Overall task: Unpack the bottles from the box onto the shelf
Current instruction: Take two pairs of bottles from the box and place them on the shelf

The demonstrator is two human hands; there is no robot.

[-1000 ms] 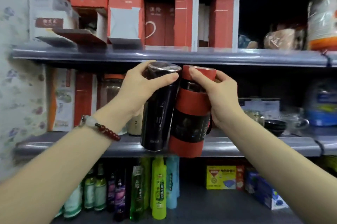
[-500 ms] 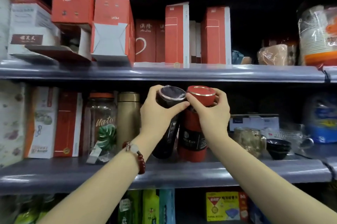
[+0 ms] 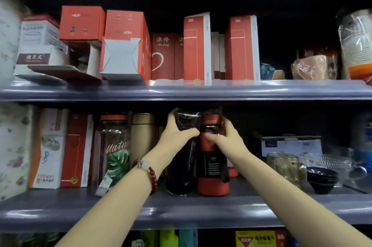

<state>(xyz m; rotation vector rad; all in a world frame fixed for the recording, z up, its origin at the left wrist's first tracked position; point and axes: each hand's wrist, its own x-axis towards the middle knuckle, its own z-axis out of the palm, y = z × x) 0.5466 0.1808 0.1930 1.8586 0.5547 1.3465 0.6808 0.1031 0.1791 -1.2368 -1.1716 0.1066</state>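
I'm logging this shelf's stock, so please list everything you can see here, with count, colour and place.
black bottle: one, middle shelf, centre
red bottle: one, touching its right side
gold flask: one, left of them
clear jar: one, orange lid, leaf print, further left
red boxes: several, upper shelf
glass mug: one, amber, right
dark bowls: a stack, right
middle shelf: grey
hands: left hand grips black bottle, beaded bracelet; right hand grips red bottle

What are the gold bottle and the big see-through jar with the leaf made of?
The gold bottle looks like brushed metal: matte, even sheen, though coated plastic is possible. The clear jar looks like glass or hard plastic: you see through it, and it has an orange lid.
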